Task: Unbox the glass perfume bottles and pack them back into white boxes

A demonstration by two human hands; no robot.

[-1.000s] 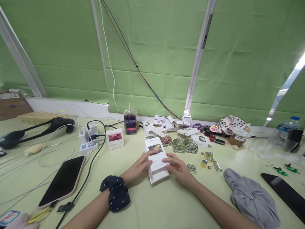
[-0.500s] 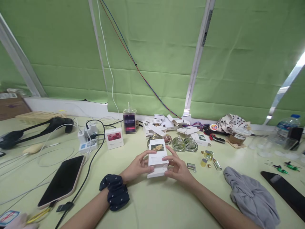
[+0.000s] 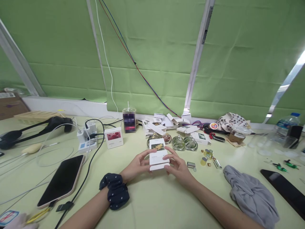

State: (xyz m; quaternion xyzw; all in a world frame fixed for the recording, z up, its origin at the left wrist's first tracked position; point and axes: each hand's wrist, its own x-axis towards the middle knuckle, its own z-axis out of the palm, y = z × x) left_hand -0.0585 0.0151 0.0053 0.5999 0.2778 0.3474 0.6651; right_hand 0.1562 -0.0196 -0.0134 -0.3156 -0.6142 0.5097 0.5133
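Observation:
Between my hands is a small white cardboard box (image 3: 157, 158) with a picture of yellow flowers on its front. Its end flap at the near side is folded partly inward. My left hand (image 3: 138, 165) grips the left side, fingers on the front and thumb by the flap. From the right, my right hand (image 3: 177, 165) grips it, fingertips on the front and thumb at the flap's edge. Just beyond the box stand round clear glass bottles (image 3: 178, 143) with green contents, and others partly hidden behind it. A dark dotted scrunchie (image 3: 114, 190) circles my left wrist.
A white box with a red flower picture (image 3: 114, 137) stands at left, near a power strip (image 3: 88, 144) and a phone (image 3: 61, 181). Opened white boxes (image 3: 166, 122) pile up behind. Gold caps (image 3: 206, 156), a grey cloth (image 3: 250, 197) and a black phone (image 3: 284, 190) lie right.
The near end flap of the box has been folded further in, so the box looks shorter. My right thumb has shifted slightly up with it; both hands keep their hold.

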